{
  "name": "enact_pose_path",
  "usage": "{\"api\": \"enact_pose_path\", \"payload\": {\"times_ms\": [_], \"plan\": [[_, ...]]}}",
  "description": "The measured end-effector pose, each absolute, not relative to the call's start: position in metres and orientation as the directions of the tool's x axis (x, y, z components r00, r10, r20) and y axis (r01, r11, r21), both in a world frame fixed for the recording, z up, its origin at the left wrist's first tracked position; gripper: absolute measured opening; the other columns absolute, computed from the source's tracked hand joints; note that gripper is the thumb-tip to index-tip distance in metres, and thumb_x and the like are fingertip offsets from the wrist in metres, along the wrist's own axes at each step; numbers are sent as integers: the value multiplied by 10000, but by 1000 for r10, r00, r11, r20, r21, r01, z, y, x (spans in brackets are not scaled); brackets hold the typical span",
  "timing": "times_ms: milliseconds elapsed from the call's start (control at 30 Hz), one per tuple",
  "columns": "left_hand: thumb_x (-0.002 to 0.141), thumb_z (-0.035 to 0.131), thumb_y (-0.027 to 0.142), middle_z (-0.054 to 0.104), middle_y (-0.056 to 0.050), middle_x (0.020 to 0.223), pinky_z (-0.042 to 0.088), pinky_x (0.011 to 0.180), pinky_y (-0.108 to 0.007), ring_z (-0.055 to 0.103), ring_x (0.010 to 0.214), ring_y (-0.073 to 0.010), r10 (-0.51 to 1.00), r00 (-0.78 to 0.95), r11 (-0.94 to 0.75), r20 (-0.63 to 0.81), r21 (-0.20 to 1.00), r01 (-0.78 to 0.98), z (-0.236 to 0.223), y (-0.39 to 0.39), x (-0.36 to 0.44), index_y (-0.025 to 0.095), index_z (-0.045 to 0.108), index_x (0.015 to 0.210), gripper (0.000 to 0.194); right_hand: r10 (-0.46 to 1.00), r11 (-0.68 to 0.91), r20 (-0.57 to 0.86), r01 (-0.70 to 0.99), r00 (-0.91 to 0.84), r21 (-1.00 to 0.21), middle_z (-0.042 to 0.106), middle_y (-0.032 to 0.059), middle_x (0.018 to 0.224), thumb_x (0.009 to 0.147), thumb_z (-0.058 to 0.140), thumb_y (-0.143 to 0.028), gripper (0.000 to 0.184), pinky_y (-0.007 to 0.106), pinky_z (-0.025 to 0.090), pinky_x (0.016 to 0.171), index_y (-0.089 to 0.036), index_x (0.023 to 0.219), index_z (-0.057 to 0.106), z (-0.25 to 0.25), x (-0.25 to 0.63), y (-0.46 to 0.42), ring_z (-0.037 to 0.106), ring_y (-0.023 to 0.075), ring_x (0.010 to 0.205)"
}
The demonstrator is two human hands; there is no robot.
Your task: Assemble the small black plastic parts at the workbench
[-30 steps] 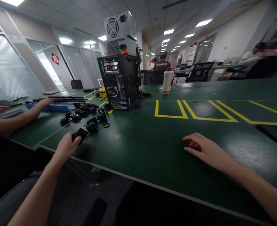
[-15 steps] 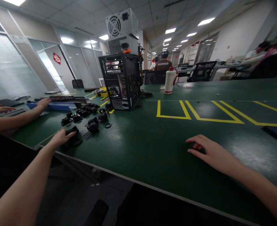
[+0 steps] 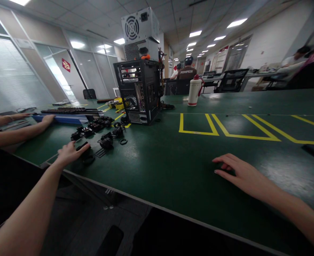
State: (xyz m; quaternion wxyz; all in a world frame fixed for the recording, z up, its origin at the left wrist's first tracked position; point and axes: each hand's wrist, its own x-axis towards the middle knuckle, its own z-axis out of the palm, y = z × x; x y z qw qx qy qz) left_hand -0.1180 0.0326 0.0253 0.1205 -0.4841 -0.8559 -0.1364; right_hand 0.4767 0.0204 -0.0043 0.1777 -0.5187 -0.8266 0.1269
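Observation:
My left hand is at the left part of the green table, its thumb and fingers apart. Just under and beyond the thumb lies a black strapped item, partly covered by the hand; its exact kind is unclear. Beside it on the right are a small black slotted piece, a black rounded bundle and a black ring. More black parts lie farther back. On the right side, my right hand hovers at or rests on the tabletop, thumb apart from loosely bent fingers, holding nothing.
A black computer case with a silver power supply on top stands at the back. Right of it are a white bottle and yellow tape outlines. A co-worker's hand touches a blue long piece at far left.
My left hand has opened off the black strapped item, its fingers spreading and lifting slightly. The co-worker's hand has shifted a little. My right hand stays in place.

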Motion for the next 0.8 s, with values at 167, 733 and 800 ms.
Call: {"api": "enact_pose_path", "payload": {"times_ms": [167,733,800], "plan": [[680,351,635,434,-180,1157,321,874,-387,390,1081,-302,819,-327,332,471,77,940,26,41,-72,77,314,1199,763,898,439,182,811,-399,-387,531,73,1008,750,429,-451,361,332,483,706,-221,1014,517,-4,475,20,563,171,792],[638,522,471,455,-110,1042,367,864,-381,439,1031,-263,886,-176,42,430,304,952,-1,43,16,152,437,1056,532,894,445,163,786,-417,-430,502,73,1025,749,433,-450,366,335,476,690,-225,1028,509,-2,477,18,552,171,796],[650,522,473,491,-72,1031,393,843,-367,485,980,-232,922,-89,-66,378,379,923,-1,31,41,196,431,1066,508,892,449,162,780,-423,-436,501,71,1018,751,434,-440,357,333,471,698,-221,1024,510,0,475,17,549,166,795]]}}
